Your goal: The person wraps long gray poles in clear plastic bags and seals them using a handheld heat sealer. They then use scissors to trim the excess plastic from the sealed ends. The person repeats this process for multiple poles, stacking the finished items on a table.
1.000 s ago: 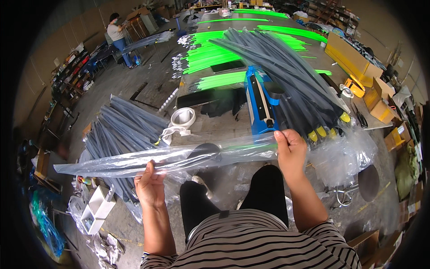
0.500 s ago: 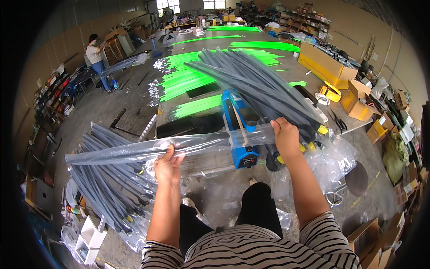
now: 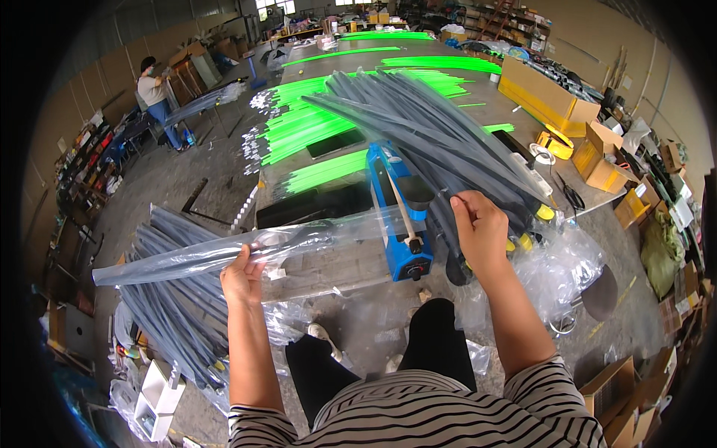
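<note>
My left hand (image 3: pixel 243 280) is closed on a long clear plastic bag (image 3: pixel 179 261) with a dark rod-like piece inside. The bag stretches level across the near table edge, and its right end lies at the blue impulse sealer (image 3: pixel 401 246). My right hand (image 3: pixel 480 230) is just right of the sealer, fingers pinched together; what is between them, if anything, I cannot make out. The sealer stands on the table with its black-padded arm (image 3: pixel 414 196) angled over its base. Beyond my right hand lies a pile of bagged dark rods (image 3: pixel 418 127).
More bagged rods (image 3: pixel 172 313) are heaped at the left, below table height. Bright green strips (image 3: pixel 306 131) with a phone (image 3: pixel 336 143) cover the table (image 3: pixel 448 142). At right are scissors (image 3: pixel 571 196), yellow tape (image 3: pixel 554 144) and cardboard boxes (image 3: pixel 545 101). Another person (image 3: pixel 154 97) stands far left.
My left hand has drawn the bag leftward, and its right end has left my right hand. My right hand has stayed near the sealer's right side, its fingers curling in.
</note>
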The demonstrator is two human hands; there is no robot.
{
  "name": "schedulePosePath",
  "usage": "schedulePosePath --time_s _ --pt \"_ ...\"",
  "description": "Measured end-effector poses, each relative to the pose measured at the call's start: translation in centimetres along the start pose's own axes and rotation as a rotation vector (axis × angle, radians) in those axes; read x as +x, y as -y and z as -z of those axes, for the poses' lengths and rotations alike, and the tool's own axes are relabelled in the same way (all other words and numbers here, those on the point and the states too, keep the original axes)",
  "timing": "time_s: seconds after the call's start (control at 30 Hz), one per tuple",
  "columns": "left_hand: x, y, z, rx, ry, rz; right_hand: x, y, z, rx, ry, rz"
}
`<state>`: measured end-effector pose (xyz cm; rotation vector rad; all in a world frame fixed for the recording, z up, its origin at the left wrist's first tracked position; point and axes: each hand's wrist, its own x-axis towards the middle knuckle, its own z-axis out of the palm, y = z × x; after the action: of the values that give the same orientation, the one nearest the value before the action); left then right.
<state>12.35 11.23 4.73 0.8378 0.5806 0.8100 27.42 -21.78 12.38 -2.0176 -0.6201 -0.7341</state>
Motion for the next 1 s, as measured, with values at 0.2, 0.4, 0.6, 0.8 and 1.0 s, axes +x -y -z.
schedulePosePath --time_s 0.2,0.4,0.6,0.8,1.0 --pt "0.7 -0.2 1.4 -0.012 -0.002 0.004 -1.7 -0.5 -0.4 0.059 0.132 0.034" --pt "0.7 0.0 1.8 -0.001 0.01 0.017 -2.5 -0.5 -1.3 0.072 0.149 0.042" --pt "0.6 0.3 1.9 0.003 0.003 0.026 -2.6 -1.0 -2.1 0.063 0.165 0.056" --pt "0.7 0.5 2.0 0.016 0.007 0.024 -2.8 0.1 -2.9 -0.087 0.209 0.253" --pt "0.8 0.5 2.1 -0.011 -0.004 0.035 -3.7 0.5 -2.8 -0.241 0.162 0.363"
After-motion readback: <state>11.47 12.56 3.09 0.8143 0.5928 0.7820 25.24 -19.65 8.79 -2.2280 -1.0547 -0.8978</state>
